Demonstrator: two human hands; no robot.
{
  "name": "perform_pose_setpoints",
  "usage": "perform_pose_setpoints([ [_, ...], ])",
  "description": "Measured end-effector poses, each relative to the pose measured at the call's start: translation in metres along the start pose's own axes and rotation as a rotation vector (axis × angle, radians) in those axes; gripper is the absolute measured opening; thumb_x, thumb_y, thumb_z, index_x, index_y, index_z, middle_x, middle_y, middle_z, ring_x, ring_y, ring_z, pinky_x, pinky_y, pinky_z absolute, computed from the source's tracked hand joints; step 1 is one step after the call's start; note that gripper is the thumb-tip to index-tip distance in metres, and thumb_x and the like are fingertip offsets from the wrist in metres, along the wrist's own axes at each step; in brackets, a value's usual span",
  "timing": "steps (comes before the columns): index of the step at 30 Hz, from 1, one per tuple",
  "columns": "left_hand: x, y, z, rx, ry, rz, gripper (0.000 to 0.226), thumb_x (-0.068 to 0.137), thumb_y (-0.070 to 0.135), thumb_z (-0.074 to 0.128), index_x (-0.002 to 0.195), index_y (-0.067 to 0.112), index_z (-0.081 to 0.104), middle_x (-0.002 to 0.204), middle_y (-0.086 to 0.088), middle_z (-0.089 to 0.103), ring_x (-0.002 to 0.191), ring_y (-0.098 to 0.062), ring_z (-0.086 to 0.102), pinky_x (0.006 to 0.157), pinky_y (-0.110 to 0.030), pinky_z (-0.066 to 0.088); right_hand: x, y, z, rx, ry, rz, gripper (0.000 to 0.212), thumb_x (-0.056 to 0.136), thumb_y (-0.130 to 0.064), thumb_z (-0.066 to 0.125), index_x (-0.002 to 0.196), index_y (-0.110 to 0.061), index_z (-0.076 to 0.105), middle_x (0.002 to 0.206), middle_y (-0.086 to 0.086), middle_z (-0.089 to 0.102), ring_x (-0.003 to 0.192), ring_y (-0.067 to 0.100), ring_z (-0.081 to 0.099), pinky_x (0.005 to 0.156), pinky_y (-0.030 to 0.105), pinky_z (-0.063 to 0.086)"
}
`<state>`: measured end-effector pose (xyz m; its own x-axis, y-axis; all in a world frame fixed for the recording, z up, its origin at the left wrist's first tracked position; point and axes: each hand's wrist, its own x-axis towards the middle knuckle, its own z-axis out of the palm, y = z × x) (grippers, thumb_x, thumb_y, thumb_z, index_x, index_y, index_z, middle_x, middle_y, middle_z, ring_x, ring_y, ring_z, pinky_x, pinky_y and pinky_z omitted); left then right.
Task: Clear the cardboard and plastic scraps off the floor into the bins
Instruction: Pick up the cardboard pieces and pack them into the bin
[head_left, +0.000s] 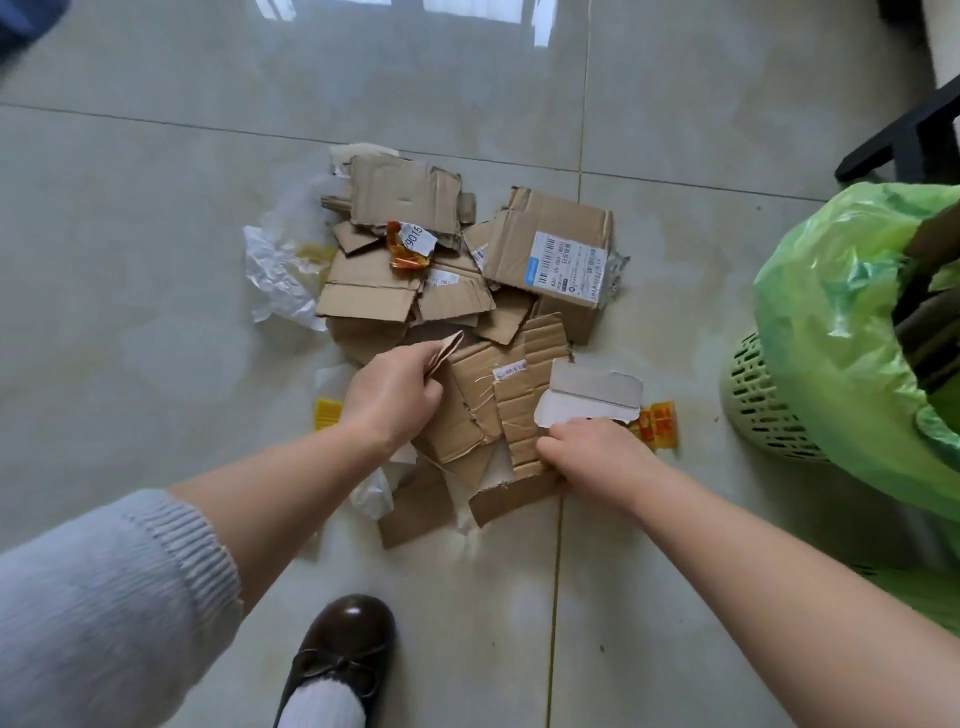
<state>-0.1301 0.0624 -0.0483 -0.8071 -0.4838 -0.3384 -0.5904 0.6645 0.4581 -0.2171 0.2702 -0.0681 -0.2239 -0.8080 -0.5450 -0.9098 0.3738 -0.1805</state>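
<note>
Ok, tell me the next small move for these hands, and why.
Probably lift the cardboard both hands grip and swing it right to the green-bagged bin. The left hand already pinches a folded scrap, the right hand is closed on the near edge, and the bin stands open beside the pile.

Head view, steeply down at floor (156, 260)
</note>
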Motion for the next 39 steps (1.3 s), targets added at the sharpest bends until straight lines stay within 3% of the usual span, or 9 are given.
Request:
perform_pose_setpoints([
  [4,0.004,-0.001,-0.016,-0.156,0.142,-0.105,0.029,0.089,0.02,0.054,0.115,0.027,0.064,0.113,0.001,0.069,0.106,-0.02,0.061,0.084,-0.033,0.051,0.0,0.007,-0.013,0.707,0.116,0.264,0.014,0.083,-0.031,0.066,0.089,-0.021,0.059,0.091,-0.003,0.064,0.087,0.018,0.06,0.071,0.031,0.045],
  [10,0.015,0.004,-0.061,-0.445,0.237,-0.154,0.016,0.087,0.022,0.061,0.1,0.016,0.068,0.09,-0.003,0.066,0.089,-0.025,0.065,0.082,-0.04,0.055,0.01,0.024,-0.045,1.278,0.362,0.467,0.014,0.086,-0.031,0.064,0.096,-0.021,0.066,0.086,-0.004,0.07,0.076,0.014,0.066,0.065,0.024,0.052],
  [12,0.024,0.001,-0.074,-0.513,0.287,-0.19,0.015,0.087,0.024,0.06,0.096,0.014,0.067,0.086,-0.006,0.065,0.078,-0.027,0.065,0.073,-0.036,0.056,0.018,0.024,-0.044,1.275,0.346,0.505,0.016,0.087,-0.031,0.064,0.098,-0.02,0.066,0.083,-0.004,0.069,0.074,0.014,0.066,0.063,0.026,0.053],
  [15,0.041,-0.012,-0.087,-0.546,0.294,-0.29,0.012,0.09,0.024,0.058,0.089,0.013,0.063,0.085,-0.011,0.064,0.07,-0.025,0.059,0.068,-0.034,0.052,0.034,0.014,-0.039,1.1,0.322,0.416,0.023,0.083,-0.033,0.067,0.1,-0.017,0.069,0.101,-0.002,0.069,0.091,0.019,0.066,0.084,0.04,0.055],
  [20,0.065,-0.04,-0.082,-0.509,0.177,-0.452,0.02,0.089,0.027,0.056,0.093,0.01,0.066,0.093,-0.016,0.065,0.085,-0.03,0.062,0.086,-0.039,0.053,0.055,-0.001,-0.046,0.235,0.128,0.027,0.032,0.081,-0.039,0.065,0.108,-0.022,0.067,0.152,-0.002,0.034,0.139,0.02,0.029,0.111,0.038,0.032],
  [24,0.076,-0.045,-0.071,-0.471,0.075,-0.48,0.018,0.086,0.025,0.056,0.088,0.008,0.062,0.088,-0.013,0.06,0.082,-0.028,0.058,0.073,-0.033,0.047,0.078,-0.002,-0.069,-0.041,-0.038,-0.134,0.043,0.083,-0.031,0.065,0.125,-0.029,0.058,0.158,-0.002,0.02,0.146,0.022,0.014,0.116,0.043,0.021],
  [28,0.082,-0.051,-0.065,-0.495,0.03,-0.512,0.034,0.077,0.031,0.066,0.1,0.007,0.06,0.096,-0.013,0.063,0.09,-0.029,0.062,0.08,-0.04,0.054,0.089,-0.01,-0.076,-0.218,-0.017,-0.237,0.041,0.083,-0.03,0.065,0.123,-0.026,0.059,0.142,0.005,0.042,0.136,0.026,0.031,0.112,0.041,0.026],
  [35,0.08,-0.066,-0.062,-0.75,0.112,-0.581,0.018,0.079,0.022,0.072,0.089,0.015,0.059,0.102,-0.012,0.064,0.087,-0.025,0.062,0.067,-0.032,0.051,0.077,-0.007,-0.093,0.335,0.111,-0.081,0.037,0.082,-0.02,0.068,0.112,-0.025,0.047,0.113,-0.004,0.053,0.1,0.016,0.055,0.084,0.029,0.047],
  [39,0.073,-0.077,-0.069,-0.912,0.039,-0.673,0.041,0.077,0.017,0.075,0.114,0.011,0.058,0.113,-0.012,0.064,0.093,-0.025,0.067,0.058,-0.03,0.054,0.074,-0.002,-0.111,0.626,0.186,0.022,0.043,0.081,-0.02,0.07,0.121,-0.026,0.055,0.108,-0.01,0.056,0.099,0.01,0.056,0.088,0.025,0.047],
])
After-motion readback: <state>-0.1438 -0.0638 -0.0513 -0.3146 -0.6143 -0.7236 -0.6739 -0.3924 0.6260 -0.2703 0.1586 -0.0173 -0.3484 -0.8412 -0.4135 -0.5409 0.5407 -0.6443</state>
